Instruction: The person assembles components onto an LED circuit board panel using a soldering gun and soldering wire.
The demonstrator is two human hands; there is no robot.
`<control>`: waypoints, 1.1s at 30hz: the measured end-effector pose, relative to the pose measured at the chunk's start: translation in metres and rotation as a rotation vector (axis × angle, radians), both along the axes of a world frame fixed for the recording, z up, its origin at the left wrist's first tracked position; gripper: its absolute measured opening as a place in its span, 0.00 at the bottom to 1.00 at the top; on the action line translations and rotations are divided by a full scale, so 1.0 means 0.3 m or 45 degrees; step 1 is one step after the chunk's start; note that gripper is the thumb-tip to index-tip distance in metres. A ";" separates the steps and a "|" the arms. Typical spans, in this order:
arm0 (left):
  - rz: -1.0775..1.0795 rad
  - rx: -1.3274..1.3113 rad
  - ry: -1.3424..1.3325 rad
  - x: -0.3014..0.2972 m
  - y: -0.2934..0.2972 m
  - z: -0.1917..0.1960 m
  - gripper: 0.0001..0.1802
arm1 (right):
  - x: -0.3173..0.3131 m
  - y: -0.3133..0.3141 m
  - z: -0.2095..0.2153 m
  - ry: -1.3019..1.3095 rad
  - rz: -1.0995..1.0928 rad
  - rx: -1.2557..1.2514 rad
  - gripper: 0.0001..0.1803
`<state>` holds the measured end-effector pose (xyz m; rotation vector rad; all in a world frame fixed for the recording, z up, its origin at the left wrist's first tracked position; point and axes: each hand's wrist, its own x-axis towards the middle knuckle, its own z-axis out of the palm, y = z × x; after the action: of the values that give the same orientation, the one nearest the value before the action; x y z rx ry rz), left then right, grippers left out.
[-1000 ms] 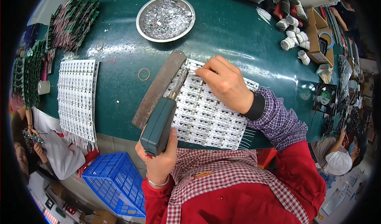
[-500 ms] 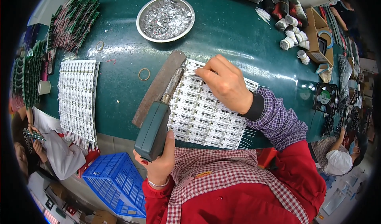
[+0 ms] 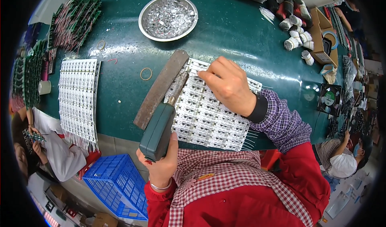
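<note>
The white circuit-board panel (image 3: 209,118) lies flat on the desk (image 3: 120,118), straight ahead at twelve o'clock. At its eleven o'clock corner, the right hand (image 3: 229,88) has its fingertips drawn together; whether they pinch anything is too small to tell. At seven, the left hand (image 3: 164,166) is clamped around the green soldering gun (image 3: 157,132), its tip near those fingertips. Soldering appears in hand; the next move seems to call for careful tip alignment. A rusty bar (image 3: 159,94) flanks the panel at ten; the scrap bowl (image 3: 169,39) sits beyond, at eleven.

Red top (image 3: 241,201), red-and-white checked apron (image 3: 225,180)
</note>
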<state>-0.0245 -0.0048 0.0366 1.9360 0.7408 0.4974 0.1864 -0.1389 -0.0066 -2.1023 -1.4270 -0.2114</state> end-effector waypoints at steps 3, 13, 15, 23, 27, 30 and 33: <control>-0.065 0.091 -0.031 0.012 0.007 0.001 0.08 | -0.001 0.000 -0.001 0.002 -0.003 -0.010 0.10; -0.020 -0.042 0.097 -0.022 0.004 -0.001 0.11 | 0.000 0.006 0.000 0.006 -0.017 0.021 0.11; 0.017 -0.074 0.081 -0.036 0.003 -0.008 0.12 | -0.002 0.009 0.001 0.017 -0.019 0.047 0.14; 0.080 -0.094 0.021 -0.034 0.000 -0.004 0.13 | -0.008 0.012 0.007 0.026 -0.036 0.059 0.15; 0.044 0.007 -0.046 -0.030 0.000 -0.002 0.12 | -0.017 0.005 0.025 -0.042 -0.024 0.027 0.11; 0.007 0.064 -0.046 -0.029 0.003 0.004 0.12 | -0.021 0.002 0.026 -0.065 -0.025 0.023 0.11; 0.004 0.058 -0.044 -0.029 0.002 0.006 0.11 | -0.021 0.003 0.017 -0.056 0.003 0.045 0.12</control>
<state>-0.0331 -0.0043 0.0384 1.9638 0.7161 0.5531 0.1800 -0.1380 -0.0015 -2.0793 -1.4407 -0.2819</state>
